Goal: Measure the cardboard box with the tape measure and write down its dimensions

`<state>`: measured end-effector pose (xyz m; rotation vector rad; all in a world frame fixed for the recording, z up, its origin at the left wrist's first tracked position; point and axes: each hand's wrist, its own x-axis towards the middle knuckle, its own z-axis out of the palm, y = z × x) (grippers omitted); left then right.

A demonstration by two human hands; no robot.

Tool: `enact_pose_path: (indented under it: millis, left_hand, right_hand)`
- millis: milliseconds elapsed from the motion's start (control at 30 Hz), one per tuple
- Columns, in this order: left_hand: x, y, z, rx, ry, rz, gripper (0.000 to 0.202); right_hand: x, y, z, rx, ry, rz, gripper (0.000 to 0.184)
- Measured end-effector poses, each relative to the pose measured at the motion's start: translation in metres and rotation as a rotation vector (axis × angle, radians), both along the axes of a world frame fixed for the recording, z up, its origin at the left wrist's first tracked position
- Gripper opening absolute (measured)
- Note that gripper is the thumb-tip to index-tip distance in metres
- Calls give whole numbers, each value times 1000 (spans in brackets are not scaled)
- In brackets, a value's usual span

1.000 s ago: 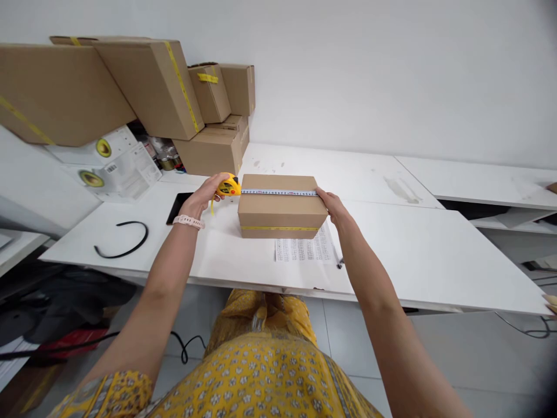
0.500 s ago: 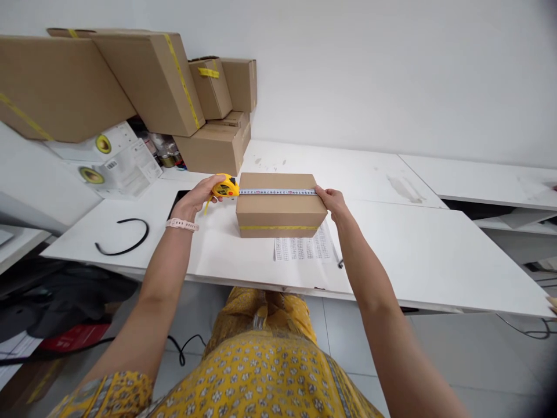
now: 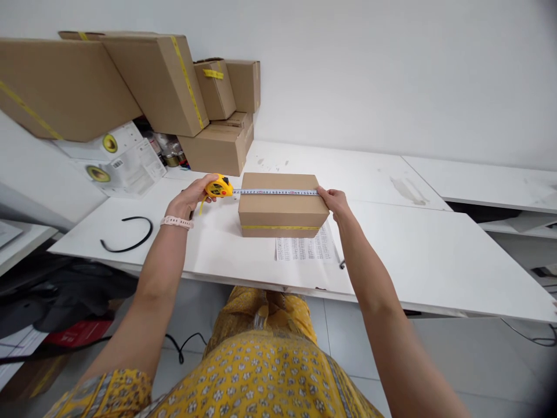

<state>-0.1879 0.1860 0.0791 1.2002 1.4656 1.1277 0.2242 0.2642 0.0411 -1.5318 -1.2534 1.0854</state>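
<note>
A small brown cardboard box (image 3: 281,204) with a yellow strip along its front stands on the white table (image 3: 418,255). My left hand (image 3: 187,198) is closed around a yellow tape measure (image 3: 219,187) just left of the box. Its blade (image 3: 278,191) runs across the box's top to the right edge. There my right hand (image 3: 334,202) pinches the blade's end against the box's corner. A printed sheet (image 3: 304,248) lies under the box's front right.
Several larger cardboard boxes (image 3: 152,81) are stacked at the back left against the wall, above white packages (image 3: 119,159). A black curved band (image 3: 126,235) lies on the table's left. A dark phone is partly hidden behind my left hand. A pen (image 3: 341,264) rests beside the sheet.
My left hand has drawn the tape measure case a little further left, away from the box, lengthening the blade. The right hand stays at the box's right edge.
</note>
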Motion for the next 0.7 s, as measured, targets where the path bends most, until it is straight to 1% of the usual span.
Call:
enact_pose_path:
  millis: [133, 200, 267, 333, 367, 400, 433, 467, 533, 567, 600, 633, 667, 700]
  left_hand:
    - [0, 0, -1, -9, 3, 5, 53]
    - [2, -3, 5, -1, 9, 19, 53]
    - [8, -12, 16, 17, 38, 8, 50]
    - [20, -31, 29, 37, 102, -70, 46]
    - [30, -44, 34, 38, 141, -141, 45]
    - [43, -58, 36, 38, 167, -212, 47]
    - [59, -75, 36, 31, 157, -254, 53]
    - [78, -92, 32, -7, 114, -310, 60]
    - [122, -124, 14, -111, -72, -424, 71]
    - [146, -138, 3, -170, -201, -491, 71]
    - [169, -149, -9, -211, -345, -520, 68]
    - [191, -157, -19, -253, -484, -530, 62]
    - [210, -161, -26, -263, -601, -501, 56]
    - [226, -162, -31, -243, -679, -464, 53]
  right_hand:
    - [-2, -1, 0, -16, -11, -3, 43]
    - [-2, 1, -3, 4, -25, -6, 44]
    - [0, 4, -6, 53, -67, -12, 47]
    - [5, 9, -8, 123, -107, -1, 50]
    - [8, 11, -7, 166, -107, 12, 51]
    - [10, 14, -4, 214, -88, 29, 51]
    - [12, 16, 0, 265, -53, 47, 51]
    - [13, 17, 5, 318, -15, 61, 50]
    - [10, 19, 16, 407, 22, 94, 48]
    - [6, 19, 22, 433, 8, 124, 46]
    - [0, 20, 26, 444, -27, 164, 44]
    - [-7, 21, 30, 443, -76, 209, 42]
    - [-14, 23, 32, 431, -133, 253, 40]
    - [-22, 26, 33, 413, -195, 287, 39]
